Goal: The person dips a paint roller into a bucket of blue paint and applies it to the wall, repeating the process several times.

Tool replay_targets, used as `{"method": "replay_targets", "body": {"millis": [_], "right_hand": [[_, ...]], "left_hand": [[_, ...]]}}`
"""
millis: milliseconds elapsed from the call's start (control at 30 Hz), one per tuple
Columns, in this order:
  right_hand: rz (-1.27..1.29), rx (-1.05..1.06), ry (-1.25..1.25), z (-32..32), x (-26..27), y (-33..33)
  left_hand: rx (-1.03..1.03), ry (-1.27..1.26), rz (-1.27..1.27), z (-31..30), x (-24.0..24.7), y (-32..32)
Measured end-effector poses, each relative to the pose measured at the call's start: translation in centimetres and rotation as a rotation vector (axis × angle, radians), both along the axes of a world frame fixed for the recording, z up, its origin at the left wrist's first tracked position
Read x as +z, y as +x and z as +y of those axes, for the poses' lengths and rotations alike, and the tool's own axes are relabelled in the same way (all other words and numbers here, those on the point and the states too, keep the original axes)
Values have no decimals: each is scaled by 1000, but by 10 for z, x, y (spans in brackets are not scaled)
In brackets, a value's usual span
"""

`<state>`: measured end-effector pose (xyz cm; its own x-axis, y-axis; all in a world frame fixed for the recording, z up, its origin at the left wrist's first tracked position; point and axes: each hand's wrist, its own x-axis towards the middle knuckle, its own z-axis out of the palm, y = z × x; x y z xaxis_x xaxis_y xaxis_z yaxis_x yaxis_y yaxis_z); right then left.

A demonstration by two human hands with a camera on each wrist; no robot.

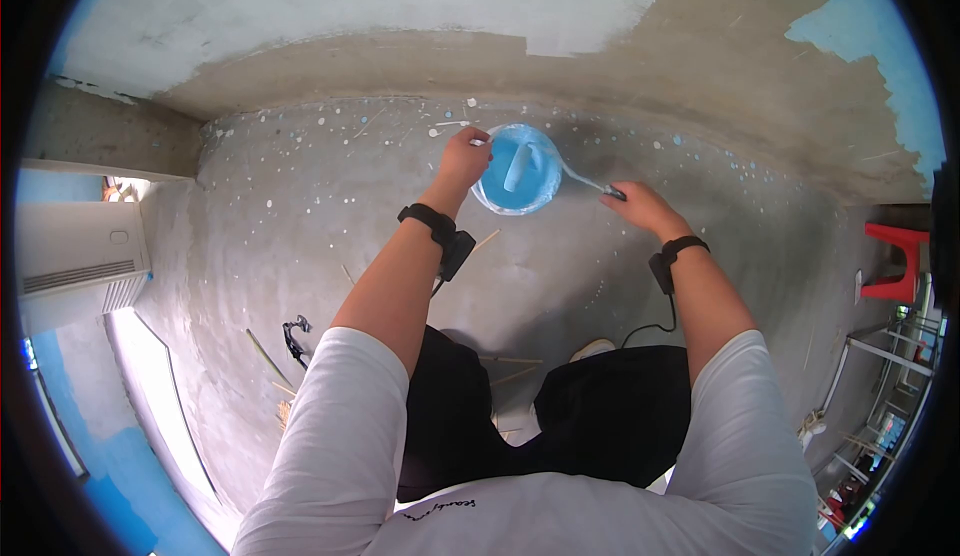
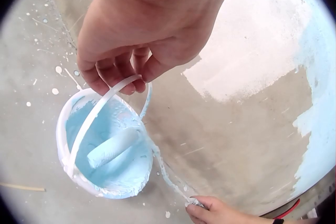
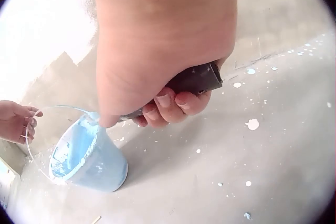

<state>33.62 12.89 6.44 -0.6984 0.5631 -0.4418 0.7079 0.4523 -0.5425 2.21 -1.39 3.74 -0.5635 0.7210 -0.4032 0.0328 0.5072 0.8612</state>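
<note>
A white bucket [image 3: 107, 163] with light blue paint inside stands on the floor, tilted slightly in the wrist views. My left hand [image 1: 463, 164] pinches its raised white handle [image 2: 93, 113] between thumb and fingers, above the rim. Inside the bucket lies a paint roller [image 1: 518, 167], its sleeve coated light blue. The paint-smeared metal rod passes over the rim toward my right hand [image 1: 645, 208]. That hand's fingers wrap round the roller's black grip [image 3: 197, 79], with the grip's end sticking out of the fist.
Ahead rises a wall [image 1: 430, 61] with white, bare and light blue areas. Paint spots and thin sticks lie on the grey floor [image 1: 330, 216]. A red stool [image 1: 893, 261] and a metal rack [image 1: 880, 366] stand at the right. A white appliance [image 1: 80, 246] is at the left.
</note>
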Motion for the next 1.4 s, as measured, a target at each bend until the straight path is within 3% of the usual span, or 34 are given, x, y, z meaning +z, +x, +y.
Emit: {"method": "replay_targets", "body": {"millis": [300,467,767,867,1300,1400], "right_hand": [[-25,22,17,0,5,-14],[-104,53,150,1,6,-16],[-146,58,113,2,14,-14],[-11,45,94,-1,9,-12],[-34,106,169,2,13,-10],[-36,35,82,2,12,-8]], "left_hand": [[13,-2,-33,-1,8,3],[-22,-31,-18,1,7,1],[-16,-24,9,1,13,5],[-27,-58,-21,1,17,6],[-63,-39,-21,-1,20,9],[-62,-34,-12,0,16,8]]}}
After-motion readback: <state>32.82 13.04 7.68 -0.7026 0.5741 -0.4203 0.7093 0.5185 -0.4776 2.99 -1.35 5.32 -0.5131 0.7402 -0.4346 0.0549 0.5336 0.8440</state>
